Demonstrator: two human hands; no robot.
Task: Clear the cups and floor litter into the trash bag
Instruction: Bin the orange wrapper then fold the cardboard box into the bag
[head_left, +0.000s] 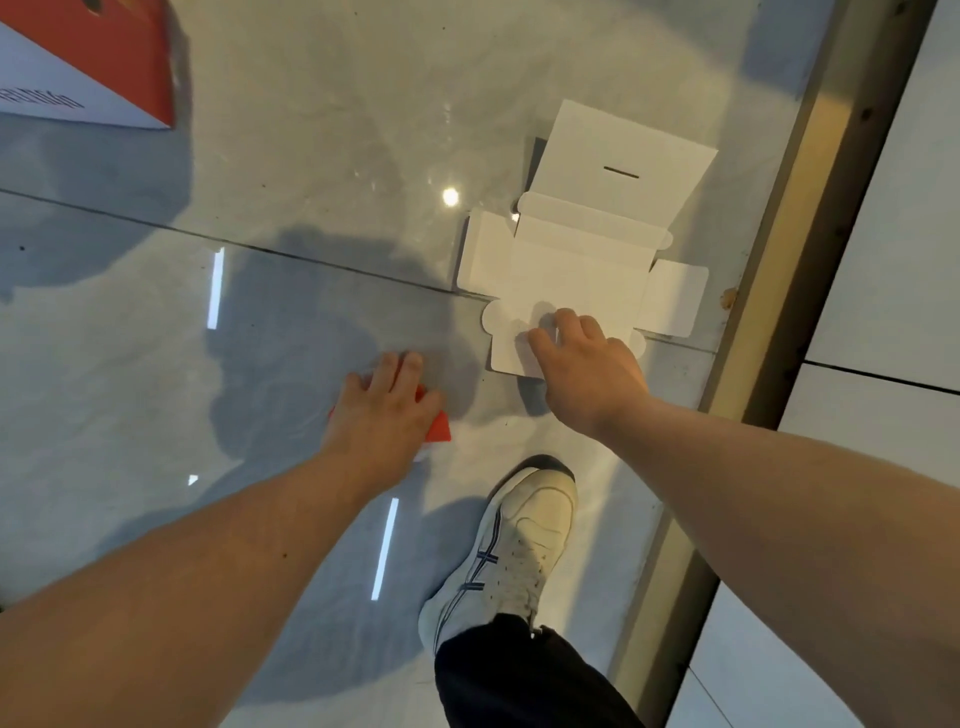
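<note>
A flattened white cardboard box (582, 244) lies unfolded on the glossy grey floor (311, 156), close to the right wall. My right hand (587, 364) rests on its near flap, fingers curled over the edge. My left hand (382, 410) is down on a small red object (439, 428) on the floor; most of it is hidden under the palm, and only a red corner and a strip show. Whether the fingers are closed around it cannot be seen. No trash bag or cups are in view.
A large red and white carton (88, 62) sits on the floor at the top left. A metal threshold strip (810, 218) and a white wall (904, 260) run along the right. My white sneaker (509, 551) stands just below my hands.
</note>
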